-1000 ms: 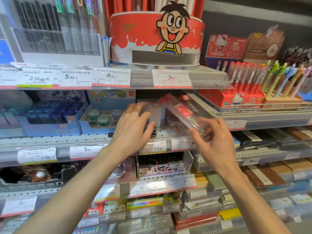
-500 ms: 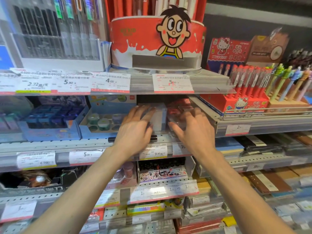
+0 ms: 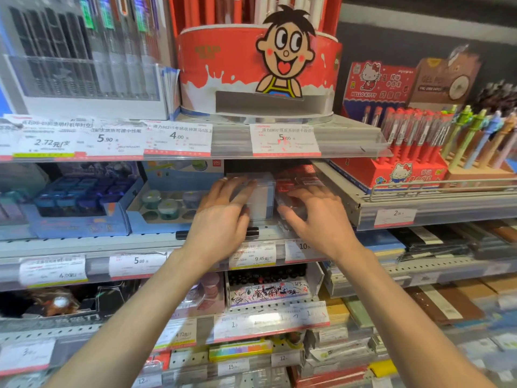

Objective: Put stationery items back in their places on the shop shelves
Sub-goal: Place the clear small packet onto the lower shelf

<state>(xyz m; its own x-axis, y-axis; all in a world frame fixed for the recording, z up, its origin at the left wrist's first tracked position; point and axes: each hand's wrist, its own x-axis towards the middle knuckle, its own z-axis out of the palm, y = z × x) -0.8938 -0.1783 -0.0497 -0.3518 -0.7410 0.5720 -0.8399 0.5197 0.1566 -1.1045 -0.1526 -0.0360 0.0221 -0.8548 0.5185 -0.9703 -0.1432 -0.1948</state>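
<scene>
Both arms reach forward, left hand (image 3: 221,217) and right hand (image 3: 319,219) palms down, fingers extended

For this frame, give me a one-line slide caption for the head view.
Left hand rests on a clear box while right hand seats a red-labelled clear pack beside it.

Clear red-labelled packet (image 3: 296,189) now pushed onto shelf (image 3: 156,243), off right hand (image 3: 316,219).
</scene>
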